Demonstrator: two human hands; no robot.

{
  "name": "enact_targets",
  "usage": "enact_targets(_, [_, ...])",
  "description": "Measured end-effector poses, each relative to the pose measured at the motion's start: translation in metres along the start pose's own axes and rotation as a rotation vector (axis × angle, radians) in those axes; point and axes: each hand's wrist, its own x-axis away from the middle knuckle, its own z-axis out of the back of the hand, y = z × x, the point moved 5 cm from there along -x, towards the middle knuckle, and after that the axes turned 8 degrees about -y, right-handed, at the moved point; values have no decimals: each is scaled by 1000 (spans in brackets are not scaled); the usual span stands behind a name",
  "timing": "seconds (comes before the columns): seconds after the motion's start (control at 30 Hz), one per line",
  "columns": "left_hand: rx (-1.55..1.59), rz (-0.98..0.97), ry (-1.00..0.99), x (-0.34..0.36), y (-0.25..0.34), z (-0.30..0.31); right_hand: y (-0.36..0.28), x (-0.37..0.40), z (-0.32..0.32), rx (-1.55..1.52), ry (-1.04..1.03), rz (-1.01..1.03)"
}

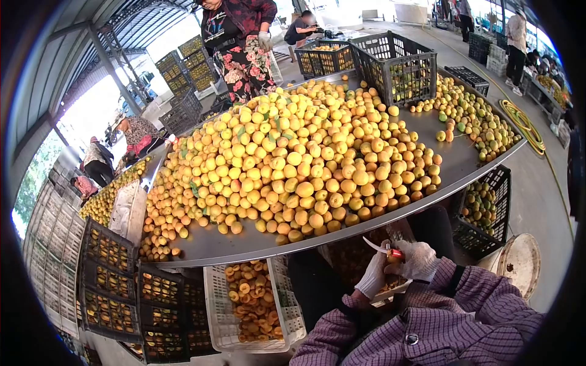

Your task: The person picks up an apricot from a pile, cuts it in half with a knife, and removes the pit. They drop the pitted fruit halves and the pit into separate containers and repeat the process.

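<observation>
Both hands wear whitish gloves and meet low in front of the body, below the metal table's edge. My right hand (414, 259) is closed round the red handle of a small curved knife (374, 245), whose pale blade points up and left. My left hand (374, 274) is closed beside the knife, its fingertips near the handle; what it holds is hidden. Beneath the hands, a container with dark orange pieces shows in part. A large heap of yellow-orange fruit (287, 165) lies on the metal table (455, 161).
A white crate (215, 305) of halved fruit stands left of my legs, beside stacked black crates (110, 277). At right are a black crate (503, 201) of greener fruit and a white bucket (530, 262). A black crate (421, 76) sits on the table. A person (235, 55) stands across it.
</observation>
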Motion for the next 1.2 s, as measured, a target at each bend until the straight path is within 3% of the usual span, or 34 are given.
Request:
enact_targets(0.07, [-433,-111,-27,20,15,-28,0,0,0,61,-72,0])
enact_targets(0.1, [-436,-108,-29,16,14,-26,0,0,2,58,-70,-2])
enact_targets(0.17, [130,69,28,2,-1,-14,-4,-1,5,36,-75,59])
enact_targets(0.3, [336,-39,163,-22,-21,8,-8,-10,-4,172,79,167])
enact_targets(0.4, [548,-147,95,-19,-16,7,-14,-17,-13,88,174,246])
enact_targets(0.43, [499,-184,208,-14,-13,8,-18,-19,-15,70,173,205])
enact_targets(0.57, [413,-279,235,-43,-37,73,-21,-30,-29,-27,194,161])
enact_targets(0.63, [348,-359,231,-49,-44,92,-22,-30,-33,-63,313,188])
enact_targets(0.67, [356,-360,208,-49,-40,92,-21,-30,-34,-113,391,199])
enact_targets(0.73, [-27,-435,485,-8,-5,30,-2,-44,-39,-349,415,-65])
enact_targets(0.8, [10,-495,418,-14,-8,41,-8,-41,-35,-325,417,-45])
enact_targets(0.83, [389,-405,239,-20,-11,32,-7,-36,-33,-460,449,62])
enact_targets(0.87, [357,-334,237,-7,-1,13,11,-46,-47,-642,543,206])
enact_targets(0.93, [347,-234,241,-4,5,13,29,-44,-46,-1273,307,89])
enact_targets(0.97, [406,-212,135,-6,7,9,29,-48,-40,-1512,219,63])
enact_targets(1.0, [461,-195,31,-8,8,4,32,-43,-35,-1593,314,-81])
enact_targets(1.07, [463,-200,-130,-2,18,-12,41,-41,-28,-1676,257,-40])
enact_targets(1.13, [506,-172,51,8,27,-30,47,-44,-26,-1767,293,-12])
enact_targets(1.2, [454,-232,-310,-6,20,2,16,-29,-7,-1838,94,138])
